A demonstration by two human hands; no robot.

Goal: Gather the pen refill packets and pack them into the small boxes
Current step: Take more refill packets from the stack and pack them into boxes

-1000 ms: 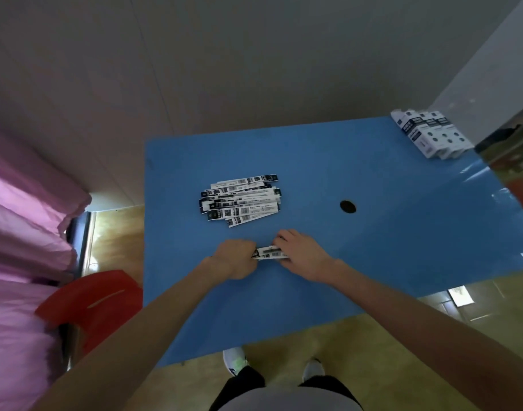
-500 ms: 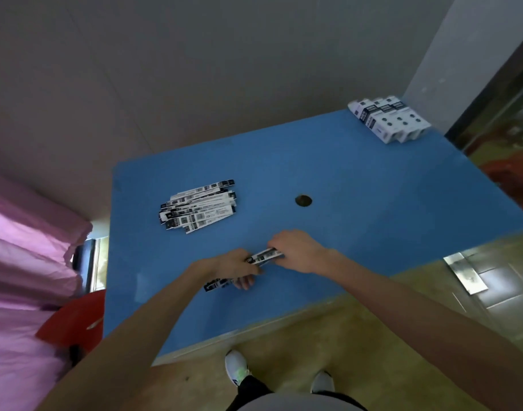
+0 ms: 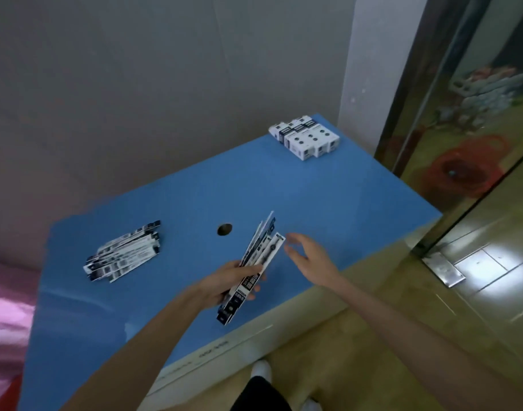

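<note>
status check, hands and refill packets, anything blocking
Left hand grips a fanned bunch of refill packets; right hand open, empty. Loose pile on table. Small boxes at far corner, path unblocked.

Bare blue table (image 3: 328, 203) lies open between the hole (image 3: 224, 229) and the far-corner boxes (image 3: 306, 137).

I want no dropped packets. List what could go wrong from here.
1. The left hand alone grips a fanned bundle of refill packets; loose ones could slip out.
2. The bundle hangs near the table's front edge, so drops may hit the floor.
3. The small boxes sit at the far corner, a long reach.
</note>
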